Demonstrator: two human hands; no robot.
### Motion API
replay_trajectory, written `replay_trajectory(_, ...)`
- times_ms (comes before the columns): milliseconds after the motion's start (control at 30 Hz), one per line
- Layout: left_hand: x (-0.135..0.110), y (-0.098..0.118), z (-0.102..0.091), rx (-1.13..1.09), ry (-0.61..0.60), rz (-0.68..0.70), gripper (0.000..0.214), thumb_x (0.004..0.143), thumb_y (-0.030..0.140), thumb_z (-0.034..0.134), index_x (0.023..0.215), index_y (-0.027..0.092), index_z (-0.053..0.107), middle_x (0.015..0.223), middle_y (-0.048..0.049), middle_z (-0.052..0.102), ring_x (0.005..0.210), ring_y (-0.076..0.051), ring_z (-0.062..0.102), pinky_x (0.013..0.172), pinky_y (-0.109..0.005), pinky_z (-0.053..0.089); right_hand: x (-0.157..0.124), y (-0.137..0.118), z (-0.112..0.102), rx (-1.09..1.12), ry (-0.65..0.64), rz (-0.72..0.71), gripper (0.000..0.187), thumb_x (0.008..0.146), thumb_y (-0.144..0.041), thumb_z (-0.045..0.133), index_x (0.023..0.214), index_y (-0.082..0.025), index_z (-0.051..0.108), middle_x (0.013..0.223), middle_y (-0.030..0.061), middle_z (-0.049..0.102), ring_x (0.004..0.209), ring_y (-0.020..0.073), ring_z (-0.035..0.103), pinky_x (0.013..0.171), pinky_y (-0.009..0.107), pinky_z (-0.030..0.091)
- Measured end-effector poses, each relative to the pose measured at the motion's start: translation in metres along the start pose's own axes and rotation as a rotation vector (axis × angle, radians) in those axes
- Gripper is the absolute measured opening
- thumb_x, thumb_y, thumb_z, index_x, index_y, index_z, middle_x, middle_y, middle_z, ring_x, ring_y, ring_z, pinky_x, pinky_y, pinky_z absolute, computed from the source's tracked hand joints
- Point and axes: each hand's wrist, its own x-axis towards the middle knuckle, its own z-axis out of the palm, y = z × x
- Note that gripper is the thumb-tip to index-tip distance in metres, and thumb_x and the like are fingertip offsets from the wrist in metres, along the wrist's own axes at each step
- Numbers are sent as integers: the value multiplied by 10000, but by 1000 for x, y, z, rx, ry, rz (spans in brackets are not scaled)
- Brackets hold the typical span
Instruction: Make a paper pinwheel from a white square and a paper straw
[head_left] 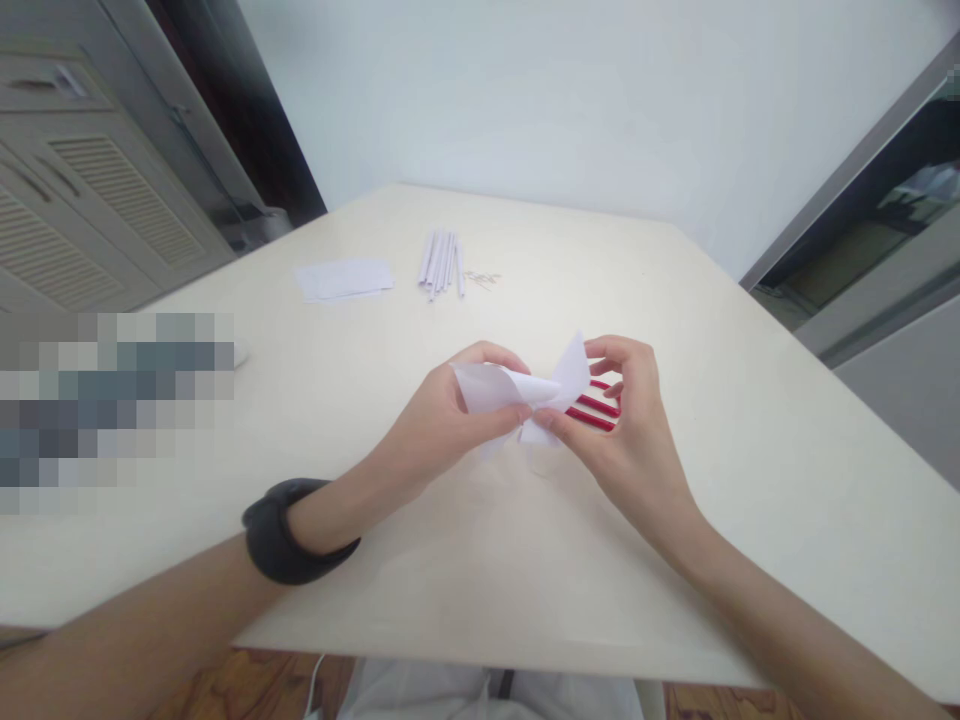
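Between my two hands, above the near half of the table, is a piece of white paper (pixel 487 385) with curled and folded corners that stand up on both sides. My left hand (pixel 431 415) pinches its left part, thumb in front and fingers behind. At the middle of the paper, my right hand (pixel 630 430) presses with the thumb, its other fingers bent around the right side. Partly hidden behind the right hand lies something with red handles (pixel 596 408); its other end is covered, so its kind cannot be told.
Farther back on the white table (pixel 750 450) lie a bundle of thin white rolled sticks (pixel 442 262), small thin pins or wires (pixel 484 280) and flat white paper sheets (pixel 345 280). A pixelated patch covers the left side. A wall (pixel 525 100) rises behind the table.
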Motion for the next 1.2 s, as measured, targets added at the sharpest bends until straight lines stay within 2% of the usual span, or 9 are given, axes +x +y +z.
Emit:
replay_trajectory(67,0,-1,0,-49,-9,-31,227,734,287,672,912,214,552,827,19,562,681,-109,530,545,-178,391,2,1,-2,113,-67,130,498,700,-312,708,1114,-276,434,1168,46,467,985,185,522,736,300,509)
replay_trajectory(167,0,-2,0,-79,-28,-46,217,743,265,662,918,213,545,810,23,556,683,-106,522,550,-173,388,4,3,-5,272,-253,305,376,738,-391,666,1042,-249,495,1051,38,550,860,178,575,660,287,488)
replay_trajectory(233,0,-3,0,-81,-30,-39,207,746,244,657,918,212,547,818,24,550,686,-100,513,552,-169,383,5,3,-6,342,-347,339,272,775,-391,627,974,-226,541,987,35,581,816,172,582,637,275,460)
replay_trajectory(300,0,-3,0,-81,-30,-37,209,742,241,660,918,213,552,825,24,546,684,-99,511,548,-170,380,5,2,-6,385,-382,331,207,801,-370,603,934,-214,570,955,31,595,796,161,578,641,266,440)
replay_trajectory(467,1,-3,0,-84,-31,-32,206,738,245,658,917,219,560,827,21,552,687,-113,522,545,-185,378,4,0,-5,426,-379,320,163,821,-352,585,891,-206,594,883,22,613,764,148,564,632,252,416)
replay_trajectory(1200,0,-5,-1,-48,-60,-32,216,760,250,641,952,233,542,847,23,558,690,-112,520,544,-199,374,3,0,-3,406,-358,313,177,827,-353,573,906,-202,620,872,31,631,750,155,566,606,249,411)
